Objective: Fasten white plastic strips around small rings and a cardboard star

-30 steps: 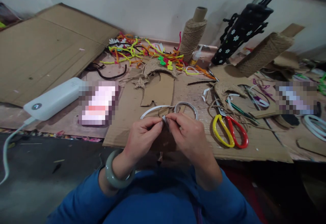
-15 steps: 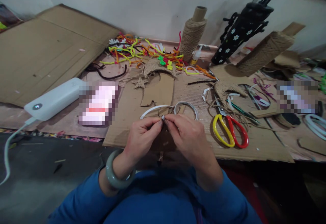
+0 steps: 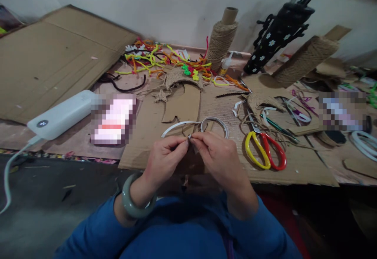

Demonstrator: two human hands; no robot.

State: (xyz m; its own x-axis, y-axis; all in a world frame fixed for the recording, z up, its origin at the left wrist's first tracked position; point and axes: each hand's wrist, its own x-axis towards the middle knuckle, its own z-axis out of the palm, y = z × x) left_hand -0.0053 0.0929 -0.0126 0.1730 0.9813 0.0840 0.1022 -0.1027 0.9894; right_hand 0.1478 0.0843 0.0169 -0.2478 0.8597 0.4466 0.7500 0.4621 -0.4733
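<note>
My left hand (image 3: 166, 158) and my right hand (image 3: 219, 158) meet at the fingertips over the cardboard sheet's front edge. Both are closed in a pinch on a small white piece (image 3: 189, 136), perhaps the end of a strip. Just behind them a white strip (image 3: 179, 124) curves on the cardboard and runs to a coiled white ring (image 3: 226, 127). Farther back lie a twine-wrapped crescent (image 3: 175, 79) with small green, red and yellow flowers and a twine star (image 3: 161, 95). Scissors (image 3: 258, 153) with yellow and red handles lie right of my right hand.
At the left are a white power bank (image 3: 63, 113) with a cable, a blurred phone (image 3: 113, 119) and a large cardboard sheet (image 3: 59, 62). Behind stand a twine spool (image 3: 222, 41) and a black flowered holder (image 3: 266, 43). A second spool (image 3: 306, 60) leans at the right.
Both hands stay at the same place with their fingertips together. The small white piece between them has turned slightly. The view has shifted very slightly.
</note>
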